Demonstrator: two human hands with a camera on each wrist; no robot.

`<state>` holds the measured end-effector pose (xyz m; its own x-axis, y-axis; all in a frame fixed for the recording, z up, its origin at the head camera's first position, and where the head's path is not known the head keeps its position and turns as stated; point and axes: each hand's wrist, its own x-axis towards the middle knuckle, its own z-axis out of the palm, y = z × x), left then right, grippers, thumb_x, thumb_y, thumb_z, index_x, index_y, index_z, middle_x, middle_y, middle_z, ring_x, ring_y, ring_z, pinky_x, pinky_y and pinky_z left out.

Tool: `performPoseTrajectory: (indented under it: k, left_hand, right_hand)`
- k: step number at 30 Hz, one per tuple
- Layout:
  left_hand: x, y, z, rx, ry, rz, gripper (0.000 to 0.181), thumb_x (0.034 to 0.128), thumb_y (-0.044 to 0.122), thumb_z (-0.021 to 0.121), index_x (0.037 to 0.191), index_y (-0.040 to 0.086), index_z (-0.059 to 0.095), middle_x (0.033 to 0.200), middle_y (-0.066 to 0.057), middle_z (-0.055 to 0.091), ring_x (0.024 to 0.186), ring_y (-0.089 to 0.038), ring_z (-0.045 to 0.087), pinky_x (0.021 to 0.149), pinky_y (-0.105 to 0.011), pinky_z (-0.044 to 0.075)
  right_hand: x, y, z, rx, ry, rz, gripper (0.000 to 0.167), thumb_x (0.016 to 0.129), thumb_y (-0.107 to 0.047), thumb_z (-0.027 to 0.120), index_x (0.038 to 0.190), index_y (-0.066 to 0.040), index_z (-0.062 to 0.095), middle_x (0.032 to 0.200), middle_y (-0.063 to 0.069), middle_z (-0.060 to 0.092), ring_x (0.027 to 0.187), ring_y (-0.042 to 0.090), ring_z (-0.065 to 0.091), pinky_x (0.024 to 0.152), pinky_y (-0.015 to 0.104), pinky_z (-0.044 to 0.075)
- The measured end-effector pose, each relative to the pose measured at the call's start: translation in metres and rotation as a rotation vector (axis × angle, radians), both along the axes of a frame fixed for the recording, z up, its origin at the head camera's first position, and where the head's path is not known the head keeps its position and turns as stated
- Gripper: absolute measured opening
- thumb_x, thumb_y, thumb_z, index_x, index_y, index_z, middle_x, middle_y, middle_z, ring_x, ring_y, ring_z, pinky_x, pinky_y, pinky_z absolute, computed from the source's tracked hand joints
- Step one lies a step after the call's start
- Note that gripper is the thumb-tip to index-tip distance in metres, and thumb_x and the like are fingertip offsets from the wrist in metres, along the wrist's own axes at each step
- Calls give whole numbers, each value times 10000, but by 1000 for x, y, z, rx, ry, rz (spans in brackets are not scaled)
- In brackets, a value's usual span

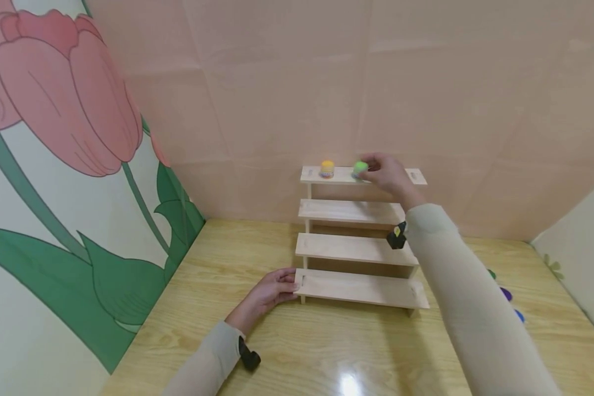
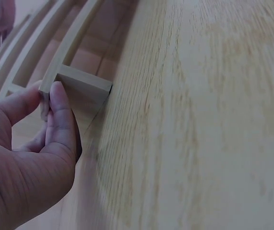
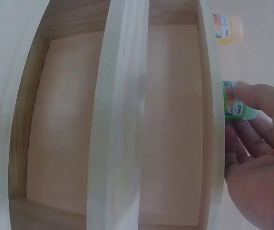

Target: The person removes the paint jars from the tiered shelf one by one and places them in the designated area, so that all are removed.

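Note:
A pale wooden stepped rack (image 1: 356,247) with several shelves stands on the table against the back wall. At the left end of its lowest shelf, my left hand (image 1: 272,289) pinches the board edge between thumb and fingers, as the left wrist view shows up close. My right hand (image 1: 388,175) reaches to the top shelf and holds a small green-lidded jar (image 3: 234,100) between thumb and fingers, its base at the board. To the left of that jar, a yellow-orange jar (image 1: 328,169) sits upright on the same shelf, apart from it.
On the right side of the table (image 1: 247,247), partly behind my right forearm, lie green (image 1: 492,273), purple (image 1: 506,294) and blue (image 1: 519,315) round things. A wall with a painted tulip (image 1: 69,93) rises at the left; a pinkish wall (image 1: 277,82) closes the back.

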<state>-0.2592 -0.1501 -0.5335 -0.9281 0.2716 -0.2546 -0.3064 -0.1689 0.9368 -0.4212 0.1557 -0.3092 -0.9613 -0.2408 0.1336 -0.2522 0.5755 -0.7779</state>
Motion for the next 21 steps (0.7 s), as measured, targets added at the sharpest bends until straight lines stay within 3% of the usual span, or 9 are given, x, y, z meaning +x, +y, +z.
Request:
performPoseTrajectory:
  k: [12,21]
  left_hand:
    - [0,1,-1,8,-7,4,626,947,-87,596,1521,-73,346,1072,-52,551,855,-132,639,753,-243,585]
    - [0,1,-1,-1,2,4,612,951,-77,601,1513,-71,359,1103,-68,553,881,-149,634,759,-248,581]
  right_hand:
    - [21,25,2,22,44,64,435,981,-208,681,1350,-20,547,1327,209,590,1227,316,539,1026,457,428]
    - [46,58,-5,1,59,59,489,982,-268,682,1382,-36,522,1289,173,588,1130,211,545,855,257,465]
